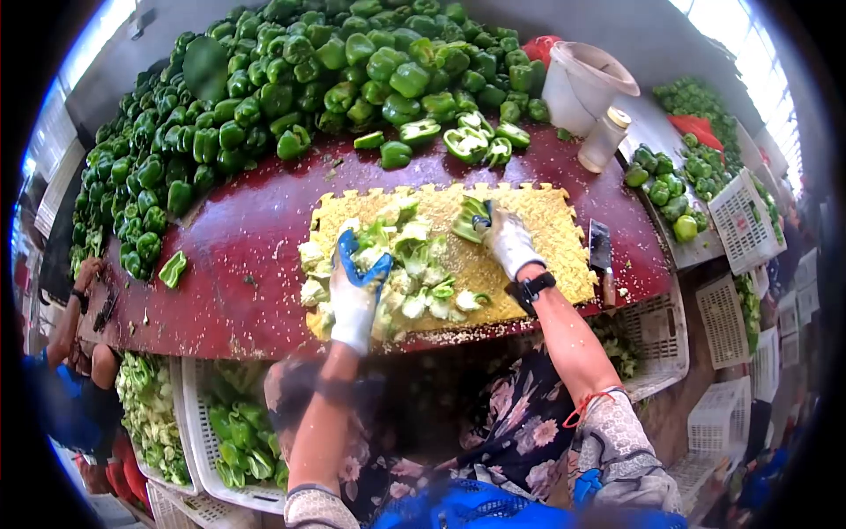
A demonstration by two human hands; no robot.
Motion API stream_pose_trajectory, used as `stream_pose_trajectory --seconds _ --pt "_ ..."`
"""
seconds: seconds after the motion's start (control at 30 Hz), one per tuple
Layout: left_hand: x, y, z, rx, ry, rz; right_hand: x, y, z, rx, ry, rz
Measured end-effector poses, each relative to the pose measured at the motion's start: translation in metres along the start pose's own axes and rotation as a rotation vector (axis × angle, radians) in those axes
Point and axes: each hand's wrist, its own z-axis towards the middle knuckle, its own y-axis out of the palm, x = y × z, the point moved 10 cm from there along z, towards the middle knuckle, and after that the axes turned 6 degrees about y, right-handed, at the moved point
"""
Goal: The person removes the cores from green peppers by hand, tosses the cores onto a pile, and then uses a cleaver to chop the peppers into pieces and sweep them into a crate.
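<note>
My right hand (511, 240), in a white glove with dark fingertips, is closed on a cut green bell pepper (465, 220) above the yellow foam mat (529, 291). My left hand (356, 289), gloved in white with blue-coated fingers, has its thumb and fingers apart and holds nothing that I can see. It rests at the left side of a heap of pale pepper cores (414, 256), several with green stubs and white seed clusters. Loose seeds are scattered over the mat. To the right of the mat lies a knife (601, 251) with a dark blade and a wooden handle.
A large pile of whole green peppers (264, 97) covers the back of the red table (238, 291). Halved peppers (467, 141) lie before it. A white bucket (573, 88) and a jar (604, 141) stand back right. Crates (207, 441) sit below; another person's arm (66, 322) reaches in left.
</note>
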Motion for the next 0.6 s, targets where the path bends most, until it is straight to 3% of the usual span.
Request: stream_pose_trajectory --seconds 0.07,0.1,0.13,0.17,0.2,0.27,0.33,0.4,0.43,0.47,0.5,0.53,0.57,0.6 --pt "-0.005 0.004 0.002 -0.013 -0.189 -0.3 -0.021 -0.016 -0.034 -0.082 0.062 0.233" --pt "-0.002 0.01 -0.001 -0.062 -0.319 -0.426 -0.022 -0.01 -0.018 0.288 -0.364 0.047" --pt "0.004 0.017 -0.006 -0.12 -0.444 -0.55 -0.069 -0.023 -0.049 0.208 -0.526 0.024" --pt "0.0 0.028 -0.008 -0.14 -0.451 -0.695 -0.078 -0.029 -0.069 0.003 -0.279 0.275" --pt "0.005 0.042 -0.015 -0.246 -0.503 -0.981 -0.084 -0.008 -0.074 -0.189 -0.298 0.45" --pt "0.003 0.047 -0.023 -0.243 -0.551 -0.968 -0.118 0.016 -0.107 -0.349 -0.772 0.431" --pt "-0.013 0.051 -0.035 -0.25 -0.669 -1.178 -0.118 0.024 -0.096 -0.4 -0.713 0.573" --pt "-0.008 0.031 -0.031 -0.192 -0.597 -1.319 -0.096 0.011 -0.052 -0.331 -0.376 0.714" --pt "-0.024 0.021 -0.031 -0.044 -0.731 -1.478 -0.095 -0.02 -0.055 -0.171 -0.267 0.61" --pt "-0.033 -0.016 -0.021 0.135 -0.5 -1.256 -0.072 -0.026 -0.026 -0.002 -0.103 0.551" --pt "-0.063 -0.056 -0.021 0.316 -0.506 -1.376 -0.05 -0.021 0.012 0.101 -0.04 0.592" --pt "-0.09 -0.09 -0.018 0.498 -0.508 -1.49 -0.038 -0.021 0.054 0.228 -0.077 0.392" --pt "0.04 -0.095 0.02 -0.072 -0.14 -1.91 -0.041 -0.027 0.074 0.322 -0.171 0.222" --pt "0.058 -0.111 0.024 -0.087 -0.144 -1.904 -0.049 -0.035 0.083 0.418 -0.261 0.05"
